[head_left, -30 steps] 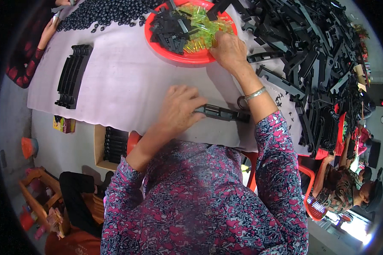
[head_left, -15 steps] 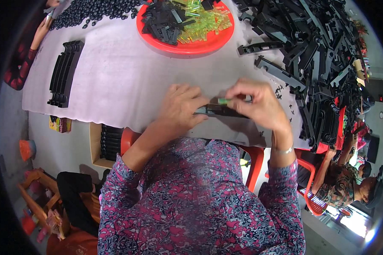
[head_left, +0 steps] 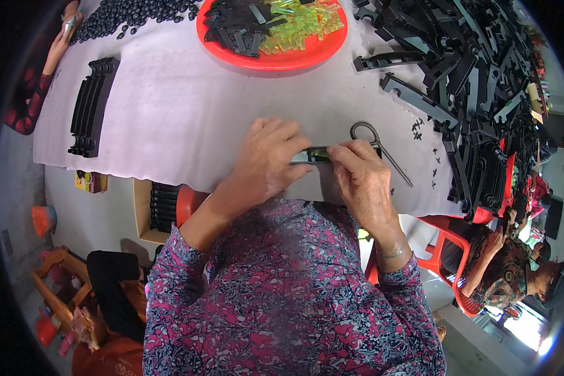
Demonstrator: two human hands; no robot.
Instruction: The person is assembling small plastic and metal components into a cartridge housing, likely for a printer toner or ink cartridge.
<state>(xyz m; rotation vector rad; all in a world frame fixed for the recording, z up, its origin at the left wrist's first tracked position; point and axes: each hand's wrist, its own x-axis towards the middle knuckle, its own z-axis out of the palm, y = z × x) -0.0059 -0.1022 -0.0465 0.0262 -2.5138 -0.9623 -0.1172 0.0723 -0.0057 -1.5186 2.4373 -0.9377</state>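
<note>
A long black plastic part lies close to the table's near edge, between my hands. My left hand grips its left end with thumb and fingers closed round it. At its right half, my right hand pinches with the fingertips on a slot in its top. A greenish glint of a small clear strip shows beside those fingertips; whether they still hold it is hidden. Just beyond the right hand rests a dark metal rod with a looped end.
A red plate holds small black pieces and yellow-green clear strips. Long black parts are heaped at the right, black knobs at the far left. Several joined black parts stand left. A co-worker's hand is at the upper left.
My right hand has come down onto the black part with the green strip it held above it. The looped rod now shows on the table, apart from the hand.
</note>
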